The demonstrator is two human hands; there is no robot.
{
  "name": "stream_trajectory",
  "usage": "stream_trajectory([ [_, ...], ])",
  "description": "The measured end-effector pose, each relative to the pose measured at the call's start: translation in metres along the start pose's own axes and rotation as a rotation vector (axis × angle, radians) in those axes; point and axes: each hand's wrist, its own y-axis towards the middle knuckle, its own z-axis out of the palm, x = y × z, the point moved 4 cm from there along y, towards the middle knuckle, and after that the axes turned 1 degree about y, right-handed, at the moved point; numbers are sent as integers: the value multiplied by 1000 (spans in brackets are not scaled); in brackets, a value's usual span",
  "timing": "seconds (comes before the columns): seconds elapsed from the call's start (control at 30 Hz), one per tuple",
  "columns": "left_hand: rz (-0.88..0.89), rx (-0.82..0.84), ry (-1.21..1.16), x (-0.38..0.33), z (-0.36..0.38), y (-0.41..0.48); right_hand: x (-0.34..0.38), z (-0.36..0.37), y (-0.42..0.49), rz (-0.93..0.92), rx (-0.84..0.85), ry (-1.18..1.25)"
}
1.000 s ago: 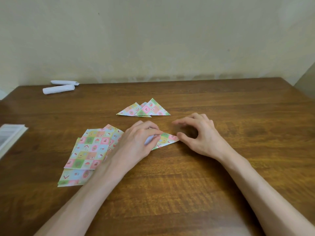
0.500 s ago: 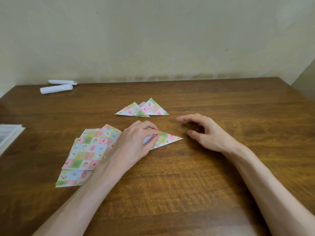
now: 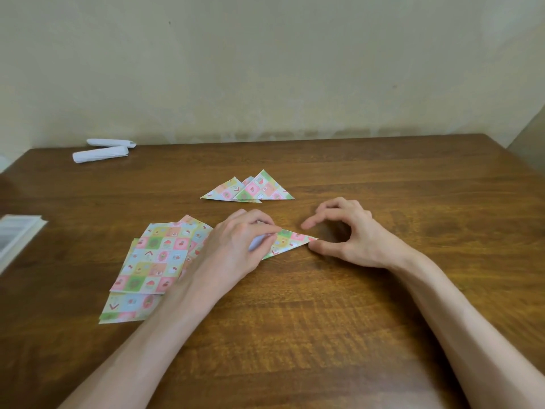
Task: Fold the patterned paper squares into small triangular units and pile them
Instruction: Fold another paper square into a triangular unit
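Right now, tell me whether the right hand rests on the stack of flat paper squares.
No, the right hand sits by the tip of the folded triangle, apart from the stack of squares.

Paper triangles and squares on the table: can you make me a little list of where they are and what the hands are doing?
left hand: pinches the half-folded triangle, fingers curled on it
right hand: thumb by that triangle's right tip, fingers arched, holding nothing
finished pile: overlapping folded triangles, farther back on the table
flat squares: fanned stack, to the left beside the left wrist
also there: two white paper rolls near the far left corner
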Motion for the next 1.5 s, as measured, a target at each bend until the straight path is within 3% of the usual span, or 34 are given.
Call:
stream_trajectory([
  [0.27,14,-28,-1,0,1,-1,-1,0,0,-14,32,-11],
  [0.7,42,-56,5,2,1,-2,-1,5,3,36,-58,11],
  [1.07,28,-46,-8,3,2,-2,5,6,10,140,-25,-5],
  [1.2,26,-47,-16,3,2,-3,-3,3,12,162,53,86],
  [1.33,21,-50,-17,2,2,-2,-6,-3,11,195,-4,313],
  [1.5,10,-34,-5,1,2,-2,-6,6,13,178,-25,180],
])
